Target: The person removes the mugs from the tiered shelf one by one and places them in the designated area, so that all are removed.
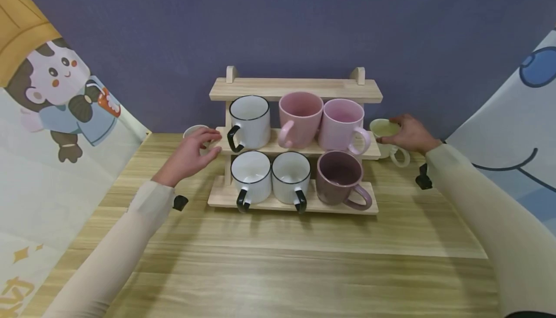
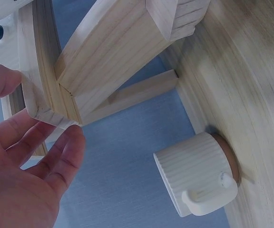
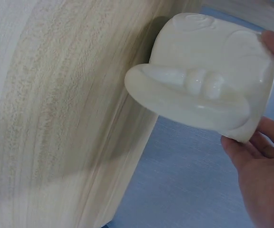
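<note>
A wooden tiered rack (image 1: pixel 295 90) stands against the back wall, bearing mugs. My left hand (image 1: pixel 189 158) holds the left end of its middle board, thumb on one face and fingertips on the other in the left wrist view. Behind that hand a ribbed white mug (image 2: pixel 191 166) with a brown base stands on the table, mostly hidden in the head view. To the right of the rack, my right hand (image 1: pixel 411 134) grips a cream mug (image 3: pixel 213 52) by its rim, thumb and fingers on opposite sides. Its handle, with small round bumps inside the loop, faces away from the palm.
The middle board carries a white black-rimmed mug (image 1: pixel 256 132), a pink mug (image 1: pixel 301 130) and a light pink mug (image 1: pixel 339 132). Below are two white black-rimmed mugs (image 1: pixel 290 185) and a purple-brown mug (image 1: pixel 334 187). Printed cloths (image 1: pixel 39 130) flank the wooden table (image 1: pixel 278 269).
</note>
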`<state>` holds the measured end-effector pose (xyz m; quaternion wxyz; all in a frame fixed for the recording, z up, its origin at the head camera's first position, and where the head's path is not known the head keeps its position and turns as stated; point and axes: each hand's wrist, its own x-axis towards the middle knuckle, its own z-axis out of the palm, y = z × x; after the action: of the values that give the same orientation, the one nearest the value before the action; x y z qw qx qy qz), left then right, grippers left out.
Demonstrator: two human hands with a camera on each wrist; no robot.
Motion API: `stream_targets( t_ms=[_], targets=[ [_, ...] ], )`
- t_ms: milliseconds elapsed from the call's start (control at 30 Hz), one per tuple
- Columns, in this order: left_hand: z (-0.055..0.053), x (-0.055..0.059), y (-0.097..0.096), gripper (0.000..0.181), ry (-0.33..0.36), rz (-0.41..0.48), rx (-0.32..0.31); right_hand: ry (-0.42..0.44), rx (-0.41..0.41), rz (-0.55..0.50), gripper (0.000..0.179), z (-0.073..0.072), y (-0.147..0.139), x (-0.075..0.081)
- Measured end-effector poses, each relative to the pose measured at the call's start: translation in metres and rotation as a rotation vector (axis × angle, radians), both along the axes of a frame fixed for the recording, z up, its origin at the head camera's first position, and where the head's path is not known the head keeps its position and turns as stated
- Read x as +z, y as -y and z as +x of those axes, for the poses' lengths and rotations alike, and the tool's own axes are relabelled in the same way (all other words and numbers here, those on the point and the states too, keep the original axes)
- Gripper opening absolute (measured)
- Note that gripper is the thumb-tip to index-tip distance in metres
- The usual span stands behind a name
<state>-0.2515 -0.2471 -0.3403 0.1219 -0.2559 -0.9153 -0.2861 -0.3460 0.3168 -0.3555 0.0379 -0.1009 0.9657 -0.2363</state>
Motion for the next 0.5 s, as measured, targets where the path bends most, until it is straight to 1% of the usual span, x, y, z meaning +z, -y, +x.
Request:
stream_targets(
  t_ms=[233,500],
  targets=[
    [-0.001,-0.001,0.000,0.033,0.000,0.003,0.000,0.013,-0.029,-0.006,0.103,-0.002,-0.005,-0.006],
    [0.000,0.000,-0.001,0.034,0.003,-0.016,0.012,0.021,-0.030,0.002,0.106,-0.004,-0.009,-0.012]
  ],
)
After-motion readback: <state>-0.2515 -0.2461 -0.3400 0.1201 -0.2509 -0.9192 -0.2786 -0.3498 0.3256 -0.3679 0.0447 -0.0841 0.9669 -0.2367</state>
